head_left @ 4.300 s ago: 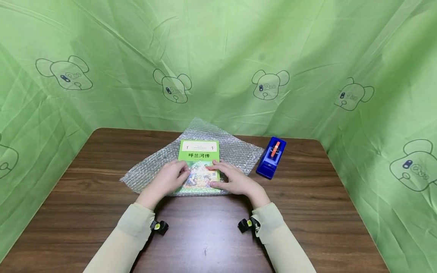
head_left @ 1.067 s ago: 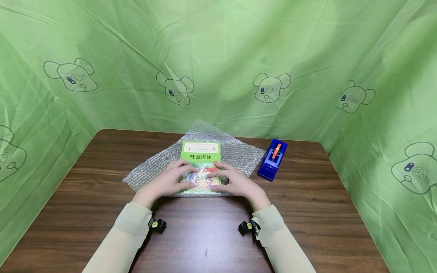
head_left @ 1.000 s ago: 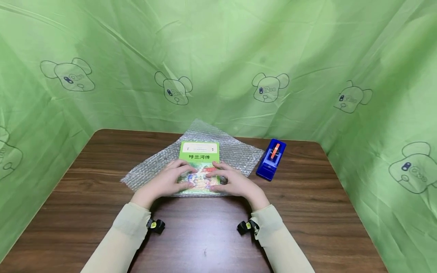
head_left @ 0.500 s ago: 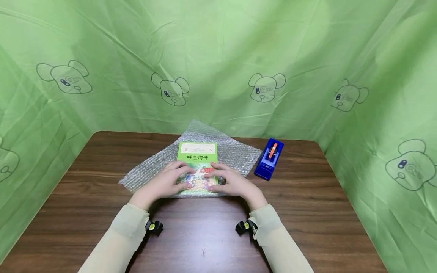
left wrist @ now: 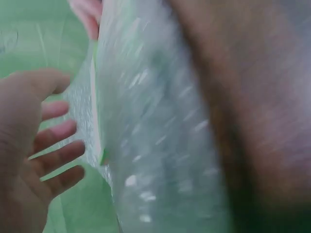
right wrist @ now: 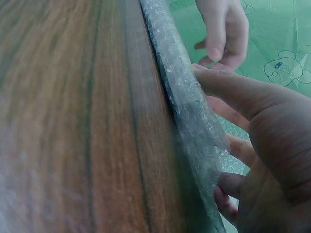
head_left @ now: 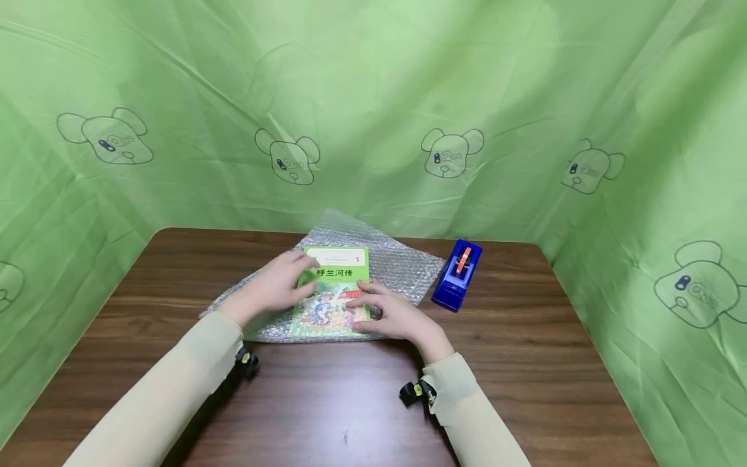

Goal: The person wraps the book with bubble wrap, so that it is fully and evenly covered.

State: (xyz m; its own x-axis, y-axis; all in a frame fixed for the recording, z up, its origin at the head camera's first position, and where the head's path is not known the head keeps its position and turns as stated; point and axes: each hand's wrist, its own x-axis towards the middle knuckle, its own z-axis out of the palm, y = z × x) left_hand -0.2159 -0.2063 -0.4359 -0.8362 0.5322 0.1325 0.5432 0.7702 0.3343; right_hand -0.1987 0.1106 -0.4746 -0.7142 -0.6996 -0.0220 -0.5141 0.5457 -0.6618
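Observation:
A green book [head_left: 334, 274] with a picture cover lies on a sheet of bubble wrap [head_left: 403, 266]; a clear flap of the wrap is folded over its lower part. My right hand [head_left: 393, 314] rests at the book's right side, its thumb and fingers pressing on the wrapped cover. In the right wrist view the folded wrap edge [right wrist: 189, 102] runs alongside those fingers. Over the book's left edge, my left hand [head_left: 274, 285] is raised with spread, loosely bent fingers. The left wrist view shows this hand [left wrist: 34, 126] holding nothing, apart from the wrap.
A blue tape dispenser [head_left: 457, 279] with an orange roll core stands right of the wrap, close to its corner. The brown wooden table [head_left: 513, 357] ends at a green cloth backdrop [head_left: 373, 97] at the back and sides.
Earlier both hands pressed on the book's lower cover. My left hand has since lifted away and moved up and left, while the right stays in place. The folded flap remains over the book.

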